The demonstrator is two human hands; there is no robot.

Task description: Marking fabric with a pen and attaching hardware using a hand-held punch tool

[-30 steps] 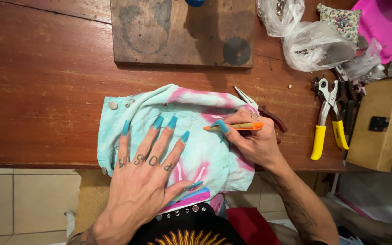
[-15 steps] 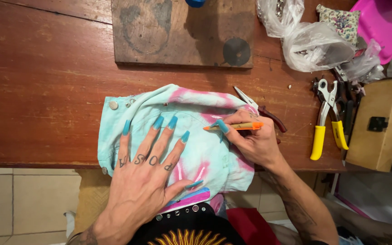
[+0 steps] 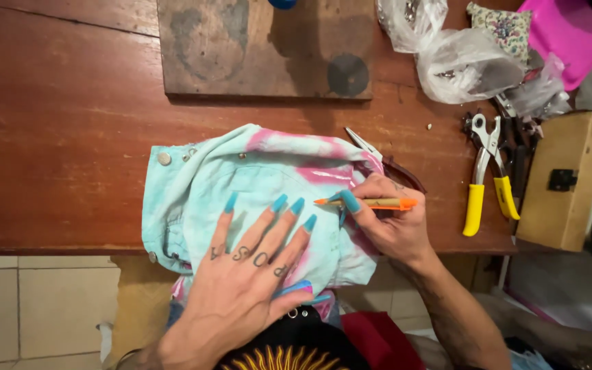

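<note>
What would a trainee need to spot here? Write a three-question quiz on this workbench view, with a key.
1. True or false: the left hand lies flat with fingers spread on the tie-dyed garment.
2. What does the right hand hold? A) scissors B) an orange marker C) a hammer
3. Fill in: the pliers lying to the right of the garment on the wooden table have ______ handles.

Key:
1. True; the palm and fingers press the cloth down.
2. B; the orange marker has its tip toward the cloth.
3. Yellow.
</note>
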